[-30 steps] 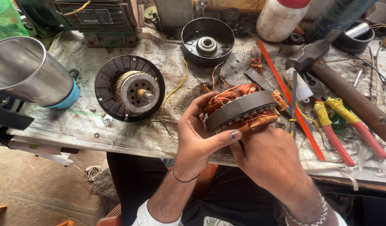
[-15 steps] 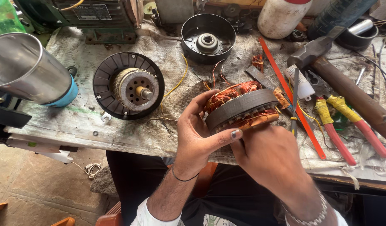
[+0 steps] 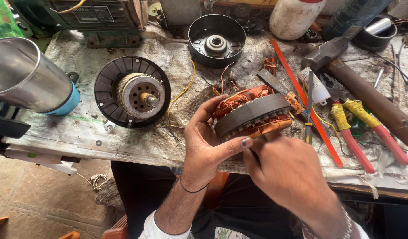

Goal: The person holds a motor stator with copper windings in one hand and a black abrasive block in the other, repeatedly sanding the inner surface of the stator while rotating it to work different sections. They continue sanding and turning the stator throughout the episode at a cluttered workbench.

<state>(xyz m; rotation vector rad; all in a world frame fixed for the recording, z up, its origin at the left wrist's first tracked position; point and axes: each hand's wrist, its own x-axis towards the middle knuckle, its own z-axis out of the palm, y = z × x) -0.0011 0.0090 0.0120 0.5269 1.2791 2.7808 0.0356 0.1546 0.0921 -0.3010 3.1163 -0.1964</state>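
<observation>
While curled, left hand (image 3: 204, 141) around stator (image 3: 252, 116)

Labels/pkgs only: rect. nameplate (image 3: 93, 13) on the green machine (image 3: 44, 11), top left, dark w/ pale print. White plastic jar (image 3: 295, 17) w/ red cap, top centre-right. Small white tube (image 3: 313, 85) beside the pliers (image 3: 350, 126). No signs or screens.

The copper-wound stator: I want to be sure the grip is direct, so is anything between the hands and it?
Nothing visible. The left hand wraps the stator bare, thumb on its dark rim; the right hand meets its lower edge, fingertips hidden there.
</observation>
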